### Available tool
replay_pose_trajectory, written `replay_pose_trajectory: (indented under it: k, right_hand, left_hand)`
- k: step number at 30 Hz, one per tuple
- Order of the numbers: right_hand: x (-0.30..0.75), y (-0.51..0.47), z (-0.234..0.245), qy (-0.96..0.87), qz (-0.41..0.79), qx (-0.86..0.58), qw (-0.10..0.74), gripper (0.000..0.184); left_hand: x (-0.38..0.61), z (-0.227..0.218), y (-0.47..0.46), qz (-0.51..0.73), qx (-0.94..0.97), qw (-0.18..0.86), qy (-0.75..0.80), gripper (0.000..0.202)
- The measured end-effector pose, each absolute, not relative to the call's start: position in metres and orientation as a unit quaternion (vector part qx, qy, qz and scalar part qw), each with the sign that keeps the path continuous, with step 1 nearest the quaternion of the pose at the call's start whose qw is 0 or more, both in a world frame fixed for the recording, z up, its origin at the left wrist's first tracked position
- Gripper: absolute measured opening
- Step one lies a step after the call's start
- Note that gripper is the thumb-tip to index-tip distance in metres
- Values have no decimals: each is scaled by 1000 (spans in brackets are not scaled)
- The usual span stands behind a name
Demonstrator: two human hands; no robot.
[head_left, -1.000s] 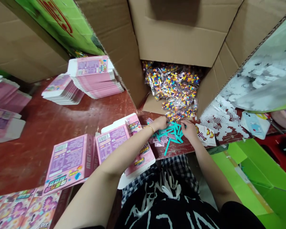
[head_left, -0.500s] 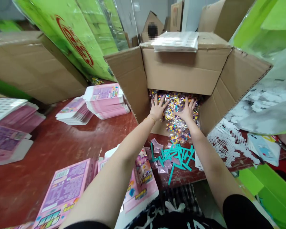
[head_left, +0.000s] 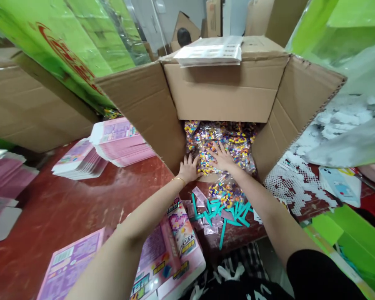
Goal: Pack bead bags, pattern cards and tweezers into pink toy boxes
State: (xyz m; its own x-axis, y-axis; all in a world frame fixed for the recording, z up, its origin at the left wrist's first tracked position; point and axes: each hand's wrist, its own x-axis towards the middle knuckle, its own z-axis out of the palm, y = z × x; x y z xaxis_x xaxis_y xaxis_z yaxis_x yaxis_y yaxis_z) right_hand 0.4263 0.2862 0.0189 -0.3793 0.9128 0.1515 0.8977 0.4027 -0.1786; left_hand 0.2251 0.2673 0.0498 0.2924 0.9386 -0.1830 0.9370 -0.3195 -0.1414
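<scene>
Brown cardboard fills the middle of the frame: a large open carton (head_left: 221, 91) lies on its side on a red table (head_left: 65, 204), its flaps spread wide. Inside, at centre, sits a heap of clear bags of multicoloured beads (head_left: 234, 139), spilling toward the carton's mouth. The person's left hand (head_left: 189, 167) rests at the lower left edge of the heap, fingers spread and flat, gripping nothing; a thin gold bracelet (head_left: 178, 179) circles its wrist. The right hand (head_left: 222, 156) lies palm down on the bags just right of it, fingers splayed open, also holding nothing. Below the hands, near the table's front edge, lies a scatter of teal plastic strips (head_left: 228, 210) with small clear packets among them. At lower centre a pink printed box (head_left: 171, 254) lies flat. Stacks of flattened pink boxes (head_left: 118, 141) stand at middle left. A sheaf of printed sheets (head_left: 211, 51) rests on top of the carton.
</scene>
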Motion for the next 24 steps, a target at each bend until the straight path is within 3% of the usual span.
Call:
replay_pose_trajectory:
  k: [3, 5, 7, 9, 11, 14, 17, 21, 24]
  right_hand:
    - [436, 285, 35, -831, 95, -537, 115, 65]
    - [457, 264, 46, -829, 124, -513, 187, 52]
    - [482, 226, 54, -808, 122, -493, 300, 41]
    - [502, 180, 56, -788, 108, -481, 369, 46]
    - [513, 139, 49, -823, 116, -460, 314, 62]
    - [513, 110, 24, -865, 107, -463, 160, 84]
    - [509, 122, -1, -857, 68, -501, 103, 78]
    - [510, 150, -9, -838, 69, -525, 132, 52]
    - [507, 162, 4, -786, 48, -568, 240, 42]
  left_hand:
    - [224, 60, 260, 126, -793, 11, -596, 107]
    - [229, 75, 247, 78, -811, 31, -578, 111]
    - [239, 88, 228, 7, -856, 30, -516, 98]
    - [255, 91, 204, -26, -906, -8, -423, 78]
    - [272, 82, 182, 2, -933, -56, -357, 71]
    - [297, 56, 164, 74, -929, -94, -350, 92]
    - [311, 37, 163, 90, -913, -101, -386, 105]
    - [314, 38, 175, 82, -902, -86, -415, 73]
    - [315, 55, 187, 70, -899, -79, -426, 48]
